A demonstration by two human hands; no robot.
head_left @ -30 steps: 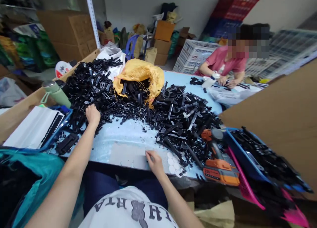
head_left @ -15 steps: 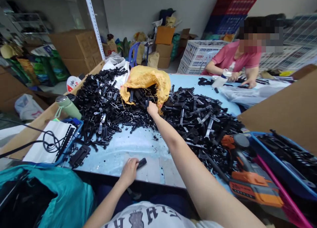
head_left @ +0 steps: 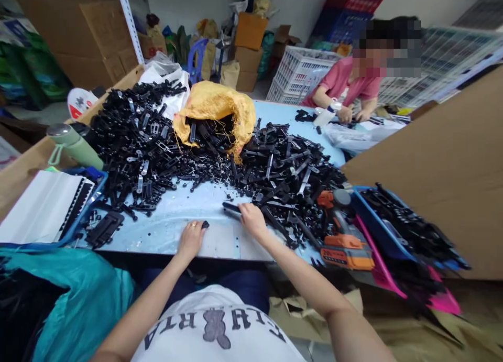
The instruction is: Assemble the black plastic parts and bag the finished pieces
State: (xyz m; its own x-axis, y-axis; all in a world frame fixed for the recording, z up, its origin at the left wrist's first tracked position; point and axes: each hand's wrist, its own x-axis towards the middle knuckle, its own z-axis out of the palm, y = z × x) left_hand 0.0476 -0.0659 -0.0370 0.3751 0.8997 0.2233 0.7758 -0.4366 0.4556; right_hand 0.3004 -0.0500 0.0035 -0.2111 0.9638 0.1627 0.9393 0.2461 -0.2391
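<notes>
My left hand (head_left: 191, 240) is closed round a small black plastic part (head_left: 205, 225), most of it hidden by the fingers, just above the table's front edge. To its right, my right hand (head_left: 252, 219) grips a longer flat black part (head_left: 231, 208) by one end; its other end points left. Behind the hands, black parts and small metal pieces (head_left: 204, 165) are heaped across the light blue table (head_left: 168, 210). A yellow woven sack (head_left: 214, 97) lies on the heap with its mouth towards me and more black parts inside.
An orange cordless drill (head_left: 341, 252) lies at right beside a blue tray of black parts (head_left: 393, 236). Left are a green bottle (head_left: 76, 144) and a blue basket (head_left: 102, 186). Across the table a person in a pink shirt (head_left: 334, 81) handles black parts. Cardboard (head_left: 432, 178) stands at right.
My right hand has come back from the sack's mouth to the front of the table with a long black part. The left hand still holds its part, now turned differently. The view has shifted.
</notes>
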